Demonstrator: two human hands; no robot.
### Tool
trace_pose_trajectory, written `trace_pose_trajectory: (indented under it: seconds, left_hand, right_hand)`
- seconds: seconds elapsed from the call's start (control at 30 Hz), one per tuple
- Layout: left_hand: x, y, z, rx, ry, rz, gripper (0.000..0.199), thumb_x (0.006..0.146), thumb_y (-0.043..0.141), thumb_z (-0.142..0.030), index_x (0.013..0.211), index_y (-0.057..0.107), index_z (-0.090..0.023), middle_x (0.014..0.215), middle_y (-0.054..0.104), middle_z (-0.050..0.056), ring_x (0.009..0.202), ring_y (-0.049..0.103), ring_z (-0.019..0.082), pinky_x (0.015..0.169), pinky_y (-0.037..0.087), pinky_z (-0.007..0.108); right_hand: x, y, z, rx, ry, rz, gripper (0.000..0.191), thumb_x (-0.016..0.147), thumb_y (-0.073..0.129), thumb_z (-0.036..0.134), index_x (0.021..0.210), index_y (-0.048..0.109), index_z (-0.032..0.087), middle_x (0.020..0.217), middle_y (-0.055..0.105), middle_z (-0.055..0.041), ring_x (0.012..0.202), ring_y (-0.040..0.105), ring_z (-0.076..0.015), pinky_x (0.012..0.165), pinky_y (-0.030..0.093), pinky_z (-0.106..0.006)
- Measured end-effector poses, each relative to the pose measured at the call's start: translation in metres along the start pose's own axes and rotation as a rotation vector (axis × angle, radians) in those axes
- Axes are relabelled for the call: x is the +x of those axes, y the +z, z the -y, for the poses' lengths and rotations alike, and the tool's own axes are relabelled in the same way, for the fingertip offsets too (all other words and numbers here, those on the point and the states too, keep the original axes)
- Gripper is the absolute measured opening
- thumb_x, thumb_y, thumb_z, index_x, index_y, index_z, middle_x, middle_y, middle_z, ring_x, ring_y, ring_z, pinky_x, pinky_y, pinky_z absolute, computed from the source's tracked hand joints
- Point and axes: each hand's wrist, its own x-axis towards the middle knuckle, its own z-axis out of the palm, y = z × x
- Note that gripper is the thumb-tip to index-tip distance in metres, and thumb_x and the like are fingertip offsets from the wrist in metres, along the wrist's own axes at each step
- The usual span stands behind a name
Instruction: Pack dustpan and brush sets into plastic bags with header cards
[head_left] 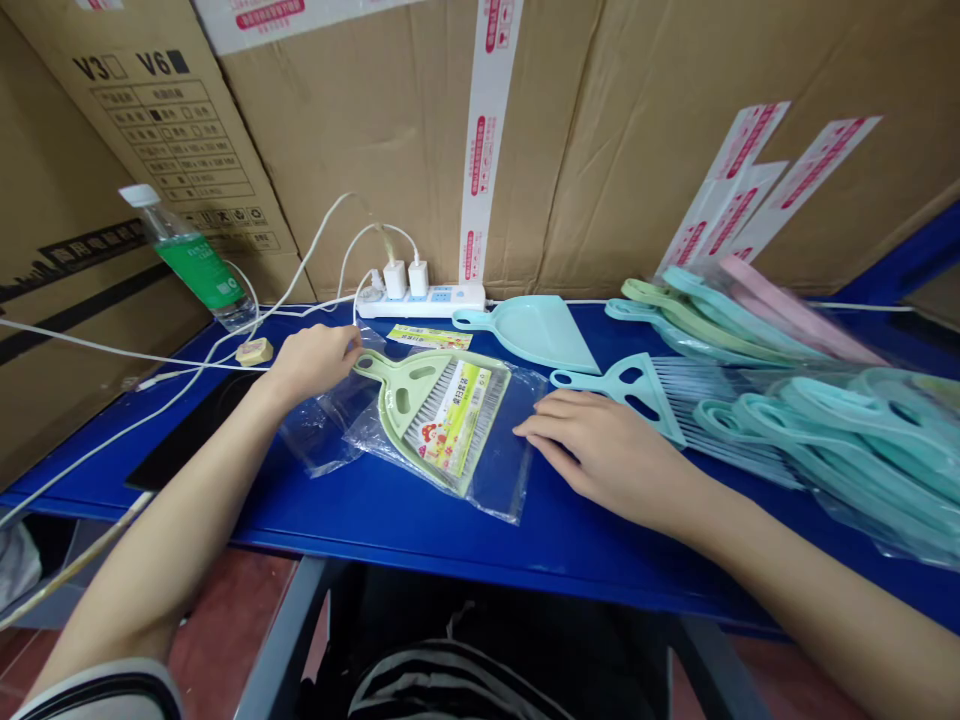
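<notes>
Slantwise, the green dustpan set [454,415] points its handle at the left hand [316,360], grip impossible to tell; its wide end faces the loosely open right hand [607,445].

Big brown cardboard [405,140] stands behind a blue table [337,520]; the floor [232,620] is red. Gray bars [289,640] stand below.

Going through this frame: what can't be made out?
All in the head view:
Left hand: whether it grips the bagged green set; its own back hides the fingers.
Right hand: palm, hidden by its back.
Teal sets: count; overlap, glare and the right edge.
Left carton: fine print, too small.
</notes>
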Motion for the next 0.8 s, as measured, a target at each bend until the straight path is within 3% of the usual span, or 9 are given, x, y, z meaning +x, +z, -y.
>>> trace_pose_trajectory:
  seconds: [0.13,0.3,0.57,0.7,0.8]
  left_hand:
    - [0.002,0.002,0.002,-0.092,0.029,0.051,0.031,0.086,0.040,-0.029,0.108,0.059,-0.020,0.076,0.071,0.007,0.077,0.067,0.029,0.065,0.048,0.036]
    - [0.002,0.008,0.001,-0.133,0.076,-0.017,0.035,0.087,0.039,-0.033,0.117,0.053,-0.019,0.081,0.072,0.009,0.076,0.067,0.027,0.065,0.047,0.035]
    - [-0.001,0.008,-0.012,-0.237,0.022,0.005,0.046,0.091,0.032,-0.026,0.135,0.039,-0.012,0.095,0.071,0.014,0.095,0.066,0.033,0.076,0.048,0.043]
    - [0.002,0.015,-0.012,-0.425,0.141,-0.018,0.052,0.091,0.032,-0.029,0.139,0.032,-0.009,0.109,0.069,0.017,0.098,0.065,0.030,0.082,0.048,0.041]
    - [0.005,0.023,-0.013,-0.518,0.230,-0.076,0.054,0.092,0.029,-0.027,0.143,0.027,-0.008,0.114,0.067,0.015,0.109,0.060,0.027,0.094,0.044,0.041]
  right_hand:
    - [0.002,-0.001,-0.006,0.045,0.008,-0.023,0.030,0.093,0.040,0.013,0.093,0.069,0.017,0.085,0.073,-0.0079,0.083,0.064,-0.0243,0.077,0.052,-0.041]
    - [0.004,0.007,-0.017,0.012,0.043,-0.084,0.028,0.092,0.043,0.018,0.103,0.069,0.020,0.095,0.069,-0.0108,0.091,0.062,-0.0267,0.078,0.054,-0.045]
    - [0.003,0.009,-0.017,0.030,0.004,-0.083,0.035,0.095,0.040,0.020,0.113,0.069,0.020,0.098,0.066,-0.0118,0.095,0.060,-0.0274,0.083,0.054,-0.048]
    - [0.003,0.016,-0.021,0.038,0.107,-0.092,0.046,0.094,0.034,0.016,0.135,0.054,0.023,0.110,0.063,-0.0126,0.100,0.059,-0.0286,0.084,0.053,-0.049]
    - [0.003,0.021,-0.026,0.037,0.147,-0.076,0.053,0.092,0.032,0.012,0.141,0.046,0.026,0.108,0.063,-0.0109,0.100,0.059,-0.0281,0.085,0.053,-0.049]
